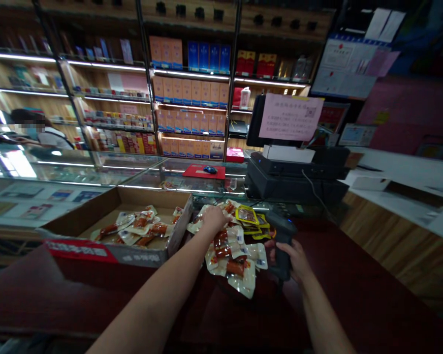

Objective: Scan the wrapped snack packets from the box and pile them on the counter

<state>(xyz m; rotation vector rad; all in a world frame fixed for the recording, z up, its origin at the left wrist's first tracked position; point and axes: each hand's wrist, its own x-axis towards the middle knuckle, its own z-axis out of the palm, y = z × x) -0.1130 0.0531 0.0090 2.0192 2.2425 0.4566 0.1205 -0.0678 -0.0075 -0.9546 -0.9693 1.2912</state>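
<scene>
1. Shelving (192,22), 10 to 12 o'clock, clock centred on the sausage pile. Lit shelves, rows of tan-and-blue boxes.
2. Countertop (358,290), dark red, under the pile and out to 3, 6 and 9 o'clock.
3. Glass display case (140,169), 10 to 12 o'clock, between countertop and shelving.
4. Co-worker (57,137) in white top, 10 o'clock, well apart from the work.
5. Open cardboard carton (133,254), 9 o'clock, near the pile. Several more sausage packs (140,223) loose inside, bare floor showing at the back.
6. Monitor (255,118), 1 o'clock, pink printed notice (288,118) on the side facing us, QR code at its upper right.
7. Sausage pile (239,268), clock centre, on countertop. Clear vacuum packs, overlapping, lying at mixed angles.
8. Red mat (192,171), 12 o'clock, on the glass.
9. Handheld barcode scanner (280,228), 3 o'clock, just beside the pile, grip down.
10. Right hand (297,255), 3 o'clock, closed round the scanner grip.
11. Left hand (213,219), 11 o'clock, on top of the packs. Fingertips hidden; can't tell if it's gripping one.
12. Yellow-edged snack packets (246,215), 1 o'clock, stacked against the pile.
13. Computer mouse (209,170), 12 o'clock, on the mat.
</scene>
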